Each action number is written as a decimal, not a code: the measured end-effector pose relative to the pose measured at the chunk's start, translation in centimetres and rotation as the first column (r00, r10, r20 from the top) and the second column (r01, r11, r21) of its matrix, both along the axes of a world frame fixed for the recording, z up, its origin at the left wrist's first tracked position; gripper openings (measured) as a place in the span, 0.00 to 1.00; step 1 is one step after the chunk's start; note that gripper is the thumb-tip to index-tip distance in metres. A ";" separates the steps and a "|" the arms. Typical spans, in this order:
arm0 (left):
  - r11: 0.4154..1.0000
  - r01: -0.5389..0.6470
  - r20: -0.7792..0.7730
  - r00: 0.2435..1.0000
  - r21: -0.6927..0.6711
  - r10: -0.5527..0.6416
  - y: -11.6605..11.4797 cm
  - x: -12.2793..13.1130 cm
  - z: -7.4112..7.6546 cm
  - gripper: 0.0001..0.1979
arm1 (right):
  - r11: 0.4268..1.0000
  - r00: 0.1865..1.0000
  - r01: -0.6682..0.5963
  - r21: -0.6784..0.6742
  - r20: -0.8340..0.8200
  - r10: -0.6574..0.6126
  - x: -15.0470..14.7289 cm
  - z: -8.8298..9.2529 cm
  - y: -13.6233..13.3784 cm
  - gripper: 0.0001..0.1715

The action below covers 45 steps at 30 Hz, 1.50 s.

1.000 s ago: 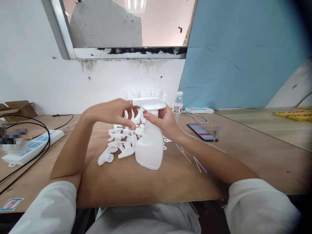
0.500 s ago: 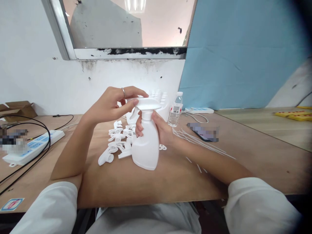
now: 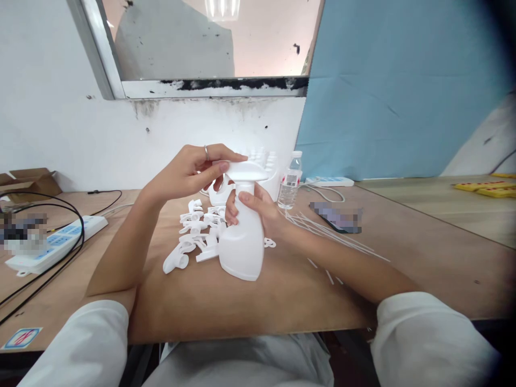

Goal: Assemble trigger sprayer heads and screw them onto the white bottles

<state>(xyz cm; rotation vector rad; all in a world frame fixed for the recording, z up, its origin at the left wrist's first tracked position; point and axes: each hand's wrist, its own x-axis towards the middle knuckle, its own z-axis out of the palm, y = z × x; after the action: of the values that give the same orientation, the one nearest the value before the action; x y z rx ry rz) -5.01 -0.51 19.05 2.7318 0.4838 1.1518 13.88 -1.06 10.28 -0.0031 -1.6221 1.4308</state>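
White in the head view, the spray bottle point(image 3: 241, 250) is in the middle, above the brown table point(image 3: 193, 306). The right hand point(image 3: 264, 209) curls around its neck. The left hand point(image 3: 201, 169) pinches the spray top point(image 3: 252, 171). White bits point(image 3: 195, 228) lie just left; a clear bottle point(image 3: 289, 188) stands far, right.

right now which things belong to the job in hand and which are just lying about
Likely part of the job: spray bottle, spray head, loose sprayer parts, thin white tubes
Likely just lying about: phone, water bottle, power strips, cardboard box
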 end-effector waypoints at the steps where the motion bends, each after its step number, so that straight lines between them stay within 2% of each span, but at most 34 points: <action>1: 1.000 0.005 -0.001 1.000 -0.004 -0.005 0.0 0.0 0.0 0.15 | 1.000 1.000 -0.001 0.000 0.001 0.001 0.0 0.0 0.0 0.14; 4: 1.000 0.010 -0.007 1.000 -0.003 -0.010 0.0 0.0 0.0 0.15 | 0.999 0.999 -0.039 -0.015 -0.010 0.039 0.1 0.0 -0.1 0.15; 8: 1.000 0.009 -0.013 1.000 -0.005 -0.009 -0.2 0.0 0.0 0.16 | 1.000 1.000 -0.014 -0.019 -0.014 0.014 0.1 0.1 -0.2 0.12; 11: 1.000 0.010 -0.013 1.000 -0.007 -0.010 -0.3 0.0 0.0 0.16 | 0.999 0.999 -0.035 -0.016 -0.021 0.035 0.1 0.2 -0.3 0.13; 15: 1.000 0.011 -0.020 1.000 -0.023 -0.012 -0.3 0.0 0.1 0.16 | 1.000 1.000 0.013 -0.015 -0.001 -0.013 0.1 0.2 -0.3 0.13; 19: 1.000 0.013 -0.019 1.000 -0.024 -0.013 -0.3 0.0 0.0 0.17 | 0.999 1.000 -0.023 -0.032 -0.003 0.023 0.1 0.3 -0.3 0.15; 23: 1.000 0.015 -0.024 1.000 -0.022 -0.015 -0.3 0.0 0.0 0.17 | 1.000 1.000 0.018 -0.019 0.017 -0.017 0.2 0.3 -0.3 0.15; 25: 1.000 0.014 -0.028 1.000 -0.023 -0.015 -0.3 0.0 0.0 0.18 | 1.000 1.000 -0.007 -0.028 0.015 0.008 0.2 0.3 -0.3 0.16; 29: 1.000 0.006 -0.039 0.999 -0.021 -0.007 -0.4 0.1 0.1 0.18 | 1.000 1.000 0.010 -0.024 0.018 -0.010 0.2 0.3 -0.3 0.14; 34: 1.000 0.003 -0.033 0.999 -0.018 -0.004 -0.4 0.1 0.1 0.17 | 0.999 0.999 -0.021 -0.037 0.031 0.022 0.3 0.2 -0.2 0.20; 37: 1.000 0.008 -0.036 0.999 -0.025 -0.009 -0.4 0.1 0.1 0.18 | 1.000 1.000 0.014 -0.026 0.024 -0.014 0.3 0.1 -0.2 0.18; 41: 1.000 0.003 -0.037 0.999 -0.019 -0.003 -0.4 0.1 0.1 0.18 | 1.000 1.000 -0.024 -0.018 0.011 0.024 0.3 0.0 0.0 0.19; 45: 1.000 0.002 -0.041 0.999 -0.005 -0.002 -0.4 0.1 0.1 0.18 | 1.000 0.999 0.029 -0.007 0.022 -0.029 0.3 0.0 0.0 0.16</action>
<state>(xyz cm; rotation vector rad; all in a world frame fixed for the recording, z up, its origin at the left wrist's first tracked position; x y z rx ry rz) -4.95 -0.94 19.16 2.7554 0.4884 1.0949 14.22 -1.06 10.25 -0.0460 -1.6282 1.4186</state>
